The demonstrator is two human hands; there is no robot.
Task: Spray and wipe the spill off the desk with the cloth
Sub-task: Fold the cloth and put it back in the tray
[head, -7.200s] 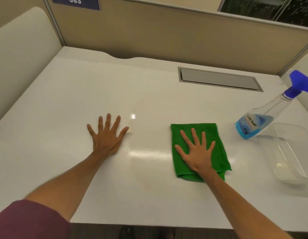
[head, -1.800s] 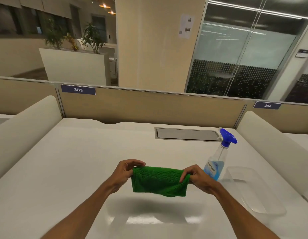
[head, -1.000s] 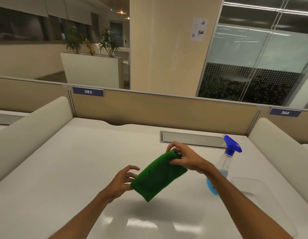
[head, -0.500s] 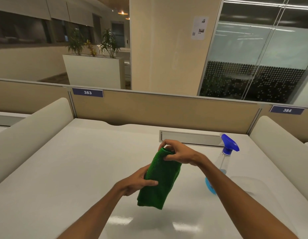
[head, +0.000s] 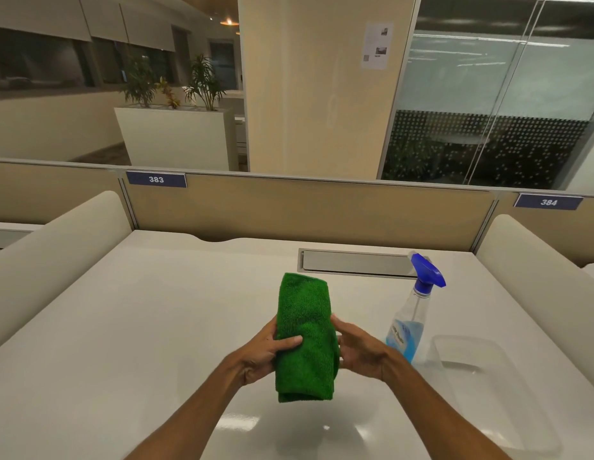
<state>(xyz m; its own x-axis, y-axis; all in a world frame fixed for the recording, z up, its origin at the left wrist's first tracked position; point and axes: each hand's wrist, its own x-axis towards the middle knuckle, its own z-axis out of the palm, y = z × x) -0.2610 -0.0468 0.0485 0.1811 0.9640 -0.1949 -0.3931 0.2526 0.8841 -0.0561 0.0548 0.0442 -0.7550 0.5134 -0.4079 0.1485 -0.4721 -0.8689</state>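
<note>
A folded green cloth [head: 305, 336] stands upright in the air above the white desk [head: 139, 327]. My left hand [head: 265, 351] grips its left side, thumb across the front. My right hand [head: 358, 351] is at the cloth's right edge, fingers against it. A clear spray bottle [head: 410, 322] with blue liquid and a blue trigger head stands on the desk just right of my right hand. No spill shows on the desk from here.
A clear plastic tub [head: 481, 390] sits on the desk right of the bottle. A grey cable flap [head: 355, 262] lies near the back partition [head: 305, 210]. Cream side dividers [head: 46, 254] flank the desk on both sides.
The cloth went from flat on the desk to lifted and folded. In the last half second my right hand dropped from its top to its right side; the left stays on it.
</note>
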